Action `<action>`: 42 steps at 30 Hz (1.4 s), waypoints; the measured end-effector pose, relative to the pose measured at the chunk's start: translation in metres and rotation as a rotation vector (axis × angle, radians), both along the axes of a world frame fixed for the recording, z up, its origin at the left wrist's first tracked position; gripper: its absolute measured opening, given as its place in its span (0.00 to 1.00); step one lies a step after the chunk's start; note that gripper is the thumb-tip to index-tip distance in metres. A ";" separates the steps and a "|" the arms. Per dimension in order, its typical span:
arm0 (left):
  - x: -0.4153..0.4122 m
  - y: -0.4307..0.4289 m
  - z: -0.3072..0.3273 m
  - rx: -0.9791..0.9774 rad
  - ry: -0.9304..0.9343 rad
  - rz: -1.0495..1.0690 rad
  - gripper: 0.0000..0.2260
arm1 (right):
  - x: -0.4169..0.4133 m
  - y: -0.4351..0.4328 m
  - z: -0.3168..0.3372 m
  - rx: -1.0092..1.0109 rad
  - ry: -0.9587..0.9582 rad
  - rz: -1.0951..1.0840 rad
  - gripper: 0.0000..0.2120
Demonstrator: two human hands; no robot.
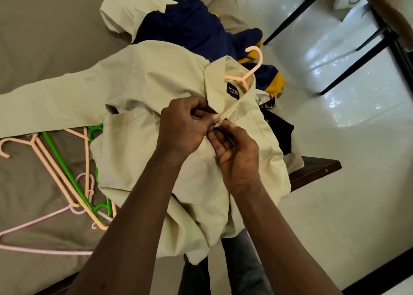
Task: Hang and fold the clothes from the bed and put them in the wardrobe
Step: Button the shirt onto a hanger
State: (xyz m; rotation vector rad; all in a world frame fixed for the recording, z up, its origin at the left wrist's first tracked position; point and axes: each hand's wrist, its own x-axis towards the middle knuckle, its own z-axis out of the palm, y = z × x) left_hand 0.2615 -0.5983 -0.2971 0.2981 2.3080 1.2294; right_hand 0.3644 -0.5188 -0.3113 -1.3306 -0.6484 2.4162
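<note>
Both forearms extend forward. The left hand (185, 125) and the right hand (237, 154) meet with fingers curled, pinching the front edges of one beige shirt (145, 82) lying on the bed (33, 37). One peach hanger (253, 68) protrudes just beyond the grip. Left of the grip, one green hanger (64, 167) lies among overlapping spare hangers (50, 158); their count cannot be told. Beyond lies one navy garment (190, 26).

head view | worn camera — faces steeply down | close above bed (33, 37) edge | single view

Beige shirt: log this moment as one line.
left hand + right hand: pinch front of beige collared shirt | peach plastic hanger: inside collar
</note>
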 end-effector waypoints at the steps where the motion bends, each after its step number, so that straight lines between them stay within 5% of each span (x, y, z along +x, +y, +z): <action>1: -0.003 -0.002 0.000 -0.009 -0.003 -0.017 0.06 | 0.000 0.003 0.001 -0.025 0.020 0.011 0.09; 14: 0.002 0.005 -0.004 -0.144 0.026 0.012 0.06 | -0.011 0.015 -0.002 0.146 -0.051 0.168 0.04; 20: 0.003 0.001 -0.004 -0.008 -0.183 0.024 0.09 | -0.008 0.019 -0.010 0.230 -0.103 0.233 0.11; 31: 0.020 0.025 0.002 -0.206 0.037 0.224 0.07 | -0.015 0.011 -0.014 0.545 -0.278 0.312 0.09; 42: 0.021 0.038 -0.003 -0.403 0.101 0.116 0.10 | -0.009 0.024 -0.007 0.295 -0.134 0.254 0.11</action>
